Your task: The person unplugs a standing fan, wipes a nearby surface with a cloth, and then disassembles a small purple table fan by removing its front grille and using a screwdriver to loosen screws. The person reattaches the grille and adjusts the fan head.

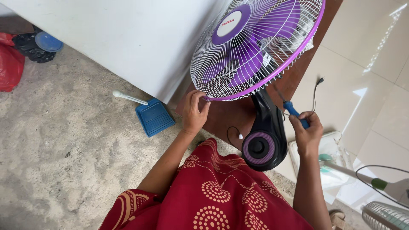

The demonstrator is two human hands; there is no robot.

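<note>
Purple fan (255, 47) lying on a brown table (232, 117), its rim pinched at the lower edge by the left hand (195, 111), while the right hand (307, 133) grips a blue-handled screwdriver (293, 110) beside the black stand (266, 136).

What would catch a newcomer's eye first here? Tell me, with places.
The purple fan with its white wire grille fills the top centre, resting on a brown table. The left hand grips its purple rim while the right hand holds a blue-handled screwdriver beside the black base.
</note>
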